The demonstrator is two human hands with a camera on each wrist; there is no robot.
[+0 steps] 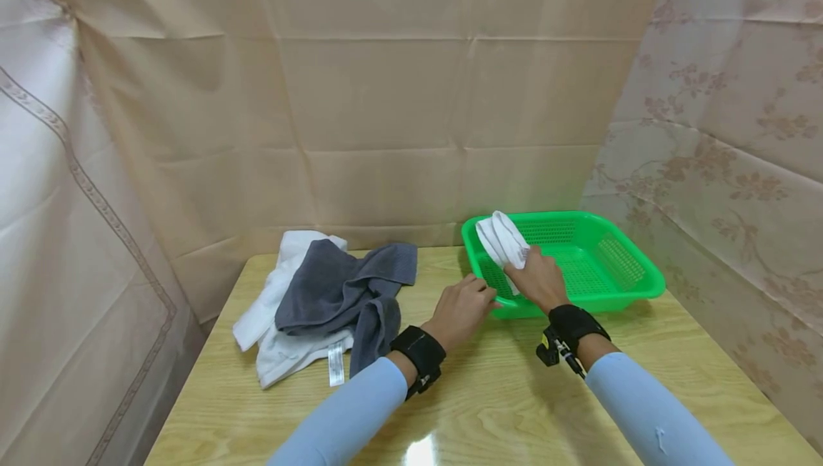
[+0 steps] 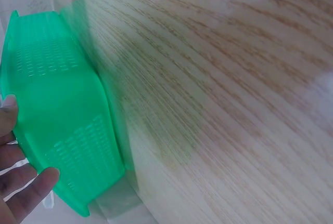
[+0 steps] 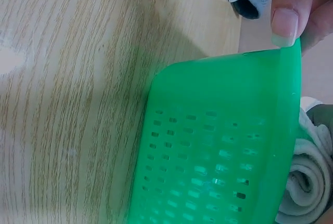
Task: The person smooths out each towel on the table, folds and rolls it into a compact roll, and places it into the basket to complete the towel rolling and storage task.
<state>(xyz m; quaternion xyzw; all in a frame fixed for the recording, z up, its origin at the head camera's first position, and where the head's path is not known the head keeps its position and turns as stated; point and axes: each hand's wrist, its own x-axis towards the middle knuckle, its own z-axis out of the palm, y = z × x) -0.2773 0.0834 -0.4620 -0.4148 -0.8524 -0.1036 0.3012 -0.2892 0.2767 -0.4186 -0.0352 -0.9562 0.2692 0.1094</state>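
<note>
A green plastic basket with perforated walls stands at the back right of the table. My right hand grips a rolled white towel inside its left end. In the right wrist view the spiral end of that towel shows behind the basket's rim. My left hand pinches the rim at the near left corner; its thumb lies outside the wall. From the left wrist view, fingers appear at the edge of the basket.
On the left of the wooden table, a crumpled grey towel lies over white cloth with a white label. A beige curtain hangs behind, a floral one on the right.
</note>
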